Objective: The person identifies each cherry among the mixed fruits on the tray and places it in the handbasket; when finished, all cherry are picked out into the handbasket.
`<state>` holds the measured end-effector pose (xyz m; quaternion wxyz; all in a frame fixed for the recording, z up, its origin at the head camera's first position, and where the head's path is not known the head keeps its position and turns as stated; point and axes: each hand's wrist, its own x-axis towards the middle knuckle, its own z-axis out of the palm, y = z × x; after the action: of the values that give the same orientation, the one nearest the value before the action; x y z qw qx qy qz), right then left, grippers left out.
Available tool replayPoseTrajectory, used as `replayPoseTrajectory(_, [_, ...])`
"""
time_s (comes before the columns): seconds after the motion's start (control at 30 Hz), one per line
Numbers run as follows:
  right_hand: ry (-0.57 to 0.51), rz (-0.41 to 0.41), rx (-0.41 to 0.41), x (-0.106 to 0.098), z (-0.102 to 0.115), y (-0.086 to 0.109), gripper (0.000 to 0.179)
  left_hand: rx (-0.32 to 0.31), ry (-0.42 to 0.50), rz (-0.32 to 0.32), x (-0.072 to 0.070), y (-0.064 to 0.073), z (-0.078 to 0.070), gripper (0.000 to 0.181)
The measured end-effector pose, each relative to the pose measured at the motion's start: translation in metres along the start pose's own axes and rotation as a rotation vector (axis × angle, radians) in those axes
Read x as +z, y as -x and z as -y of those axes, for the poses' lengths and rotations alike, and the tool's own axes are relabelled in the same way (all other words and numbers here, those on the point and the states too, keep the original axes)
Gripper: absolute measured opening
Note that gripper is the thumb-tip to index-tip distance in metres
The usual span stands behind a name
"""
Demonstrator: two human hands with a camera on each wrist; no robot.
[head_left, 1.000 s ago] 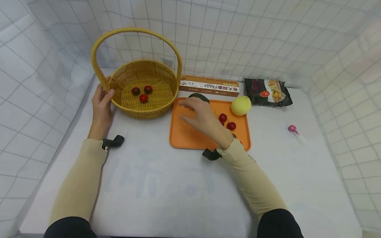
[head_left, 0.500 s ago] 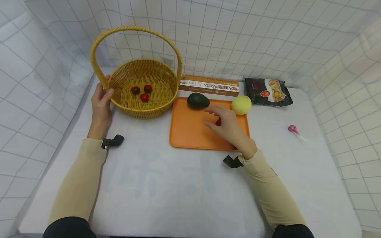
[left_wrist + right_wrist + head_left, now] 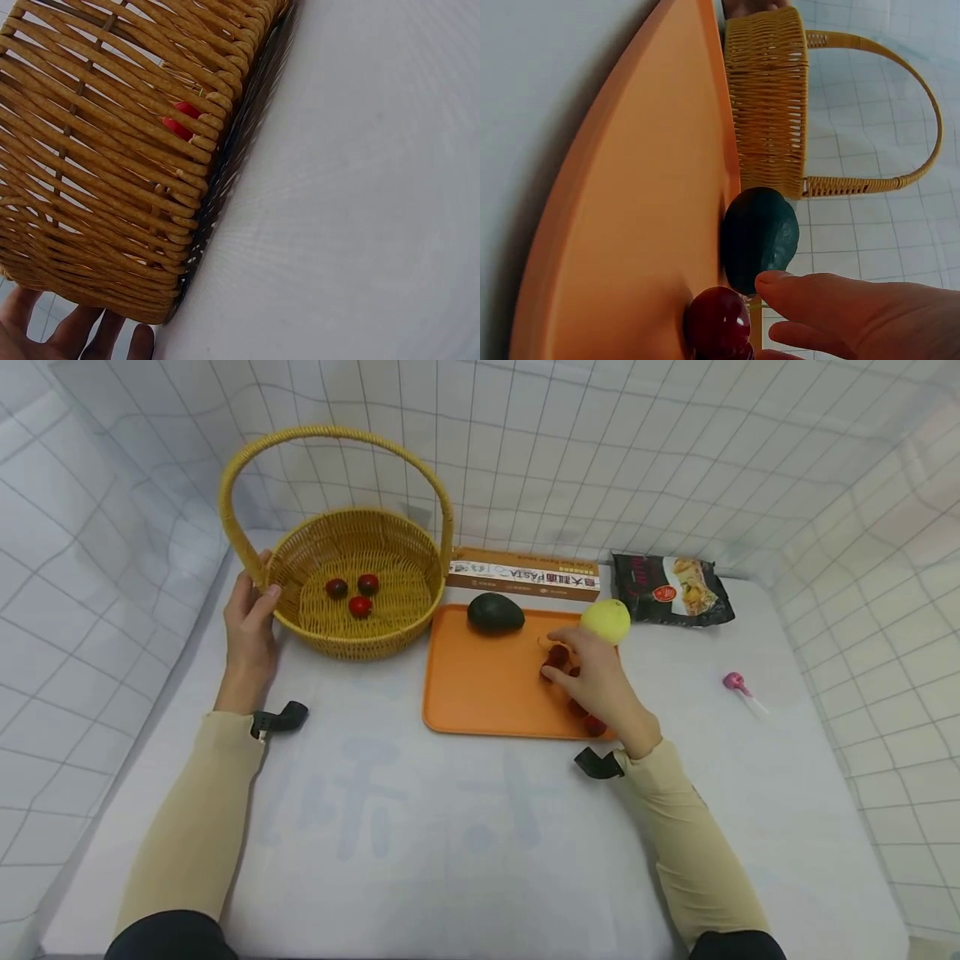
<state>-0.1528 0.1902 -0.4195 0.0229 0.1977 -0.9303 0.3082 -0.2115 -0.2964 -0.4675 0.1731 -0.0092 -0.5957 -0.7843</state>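
Observation:
In the head view my left hand [image 3: 251, 639] grips the left side of a yellow woven basket [image 3: 360, 646], thumb over the rim. Three small red fruits [image 3: 360, 607] lie inside the basket. My right hand [image 3: 600, 681] reaches over the right part of an orange tray [image 3: 480, 706], thumb and fingers apart around dark red cherries [image 3: 558, 654]. More cherries [image 3: 595, 725] lie under and beside this hand, partly hidden by it. In the right wrist view a cherry [image 3: 717, 321] sits on the tray, below the thumb, near a dark green avocado [image 3: 759, 238].
A yellow-green round fruit [image 3: 606, 622] sits at the tray's back right corner. Behind the tray lies a long pasta box [image 3: 525, 575]. A black food packet [image 3: 673, 591] and a pink lollipop [image 3: 737, 682] lie to the right. Gridded white sheeting [image 3: 540, 460] surrounds the table.
My right hand has moved right, from in front of the avocado to over the cherries, uncovering the avocado and the tray's left part. My left hand keeps its hold on the basket.

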Motion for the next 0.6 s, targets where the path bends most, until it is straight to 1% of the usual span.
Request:
replayPoseTrajectory(0.07, [0.009,0.024,0.02,0.001,-0.003,-0.001,0.05,0.005,-0.013,0.005,0.0,0.0,0.0,0.055])
replayPoseTrajectory(0.13, [0.016,0.034,0.022,0.003,-0.004,-0.002,0.049,0.006,-0.019,0.011,0.001,-0.001,0.0,0.055])
replayPoseTrajectory(0.3, [-0.008,0.049,-0.017,0.012,-0.002,-0.001,0.044,0.024,-0.015,0.015,0.0,-0.002,0.001,0.055])
replayPoseTrajectory(0.43, [-0.048,0.087,-0.03,0.017,0.005,0.0,0.042,0.027,-0.005,0.013,-0.001,-0.002,0.001,0.055])
replayPoseTrajectory(0.6, [-0.041,0.121,-0.07,0.025,0.013,0.002,0.038,0.025,-0.007,0.008,0.001,-0.001,-0.001,0.055])
